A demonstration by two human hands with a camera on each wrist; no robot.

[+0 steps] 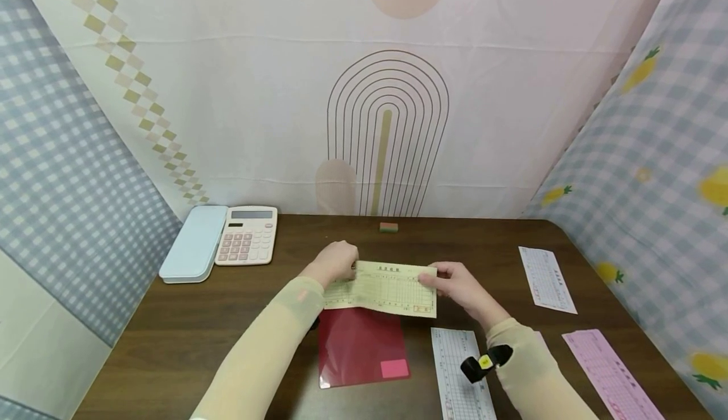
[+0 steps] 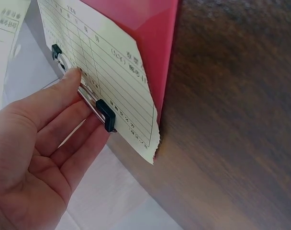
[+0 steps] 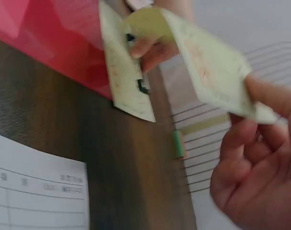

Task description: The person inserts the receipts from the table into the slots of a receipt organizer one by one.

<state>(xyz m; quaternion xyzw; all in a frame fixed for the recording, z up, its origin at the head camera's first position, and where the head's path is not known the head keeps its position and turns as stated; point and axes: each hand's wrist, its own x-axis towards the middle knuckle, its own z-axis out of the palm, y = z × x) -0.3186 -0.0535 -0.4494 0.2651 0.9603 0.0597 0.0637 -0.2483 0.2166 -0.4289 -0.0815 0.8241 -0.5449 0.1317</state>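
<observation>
So nearest me, a translucent red plastic folder [image 1: 364, 344] with a pink rectangular label [image 1: 395, 369] is lying flat on the dark brown wooden table [image 1: 142, 357]. Just right of the folder, a white gridded paper form [image 1: 455, 385] is lying partly under the right forearm, and a pink gridded paper form [image 1: 611, 372] is sitting further right. Guessing they're being kept off to that side so the folder stays uncovered.

At the folder's far edge, the left hand [image 1: 335, 263] is pinching a metal clip with black ends [image 2: 106, 115] fixed on pale yellow printed paper, probably to steady that edge. The right hand [image 1: 457, 286] is gripping the other end of the pale yellow paper form [image 1: 392, 287] between thumb and fingers, holding it bent up above the folder's far end. Can't tell if it's joined to the clipped layer.

Beyond the folder, to the right, another white form [image 1: 548, 279] is lying alone. Far left of it, a cream calculator [image 1: 246, 237] and a light blue case [image 1: 194, 243] are sitting side by side, likely parked out of the way. A small red-and-green block [image 1: 388, 227] is resting straight beyond the folder.
</observation>
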